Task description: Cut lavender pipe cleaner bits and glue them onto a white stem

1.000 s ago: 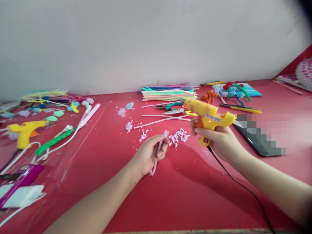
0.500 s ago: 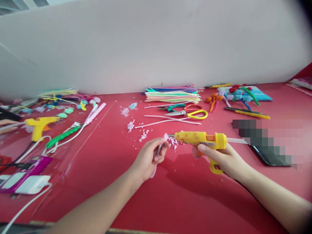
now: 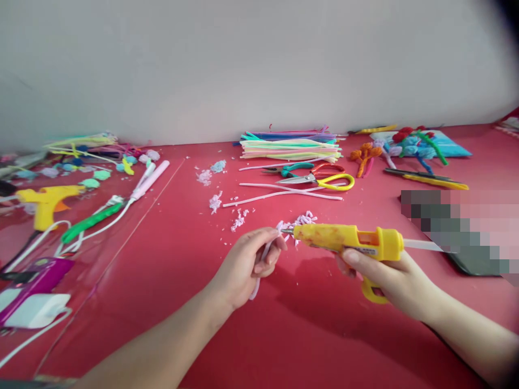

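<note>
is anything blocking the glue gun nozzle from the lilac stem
Nothing visible: the nozzle of the glue gun in the right hand sits right at the upper end of the lilac stem in the left hand; contact is unclear.

Yellow glue gun (image 3: 338,237), pale lilac pipe cleaner (image 3: 255,289)

Yel glue gun (image 3: 340,236), R hand (image 3: 399,282)

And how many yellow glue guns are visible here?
2: one glue gun is in the right hand, and a second glue gun is at the left side of the view.
</note>
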### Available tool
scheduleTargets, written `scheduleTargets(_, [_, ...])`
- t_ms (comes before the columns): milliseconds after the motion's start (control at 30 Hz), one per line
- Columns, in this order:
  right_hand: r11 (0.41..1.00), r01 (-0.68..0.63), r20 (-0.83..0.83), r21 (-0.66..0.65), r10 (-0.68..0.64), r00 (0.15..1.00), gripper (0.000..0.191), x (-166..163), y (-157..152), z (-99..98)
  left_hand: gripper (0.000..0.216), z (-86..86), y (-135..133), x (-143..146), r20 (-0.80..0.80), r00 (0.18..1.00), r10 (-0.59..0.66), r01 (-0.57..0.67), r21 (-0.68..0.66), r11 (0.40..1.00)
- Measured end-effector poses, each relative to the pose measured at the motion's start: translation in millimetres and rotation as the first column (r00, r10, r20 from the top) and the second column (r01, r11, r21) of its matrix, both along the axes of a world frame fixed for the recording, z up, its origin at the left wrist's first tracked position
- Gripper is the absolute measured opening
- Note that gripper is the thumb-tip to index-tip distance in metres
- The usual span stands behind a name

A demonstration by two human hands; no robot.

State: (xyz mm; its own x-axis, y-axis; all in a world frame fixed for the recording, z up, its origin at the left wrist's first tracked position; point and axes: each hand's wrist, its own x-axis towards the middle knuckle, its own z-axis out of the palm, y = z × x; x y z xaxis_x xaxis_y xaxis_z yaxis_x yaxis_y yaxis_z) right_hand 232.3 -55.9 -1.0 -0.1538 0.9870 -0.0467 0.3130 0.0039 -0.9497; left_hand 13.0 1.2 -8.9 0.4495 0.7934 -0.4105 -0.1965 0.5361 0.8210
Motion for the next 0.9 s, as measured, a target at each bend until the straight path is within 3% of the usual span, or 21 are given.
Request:
scheduleTargets(200, [0.997, 0.032, 0.039, -0.07, -0.029, 0.999, 0.036, 0.4, -0.6, 0.2, 0.028, 2.1, -0.4, 0.4, 0.006, 1.0, -0.001, 0.002, -0.011, 1.0])
scheduleTargets(667, [0.998, 0.019, 0.029, -0.065, -0.017, 0.999, 0.04, -2.9, 2.9, 5.5, 0.028, 1.2, -1.2, -0.2, 0.012, 1.0, -0.004, 0.005, -0.018, 1.0])
scheduleTargets(900, [0.996, -0.007, 0.008, -0.088, 0.008, 1.0, 0.039, -0.8, 4.3, -1.9, 0.027, 1.7, -1.2, 0.1, 0.011, 1.0, -0.006, 0.006, -0.028, 1.0])
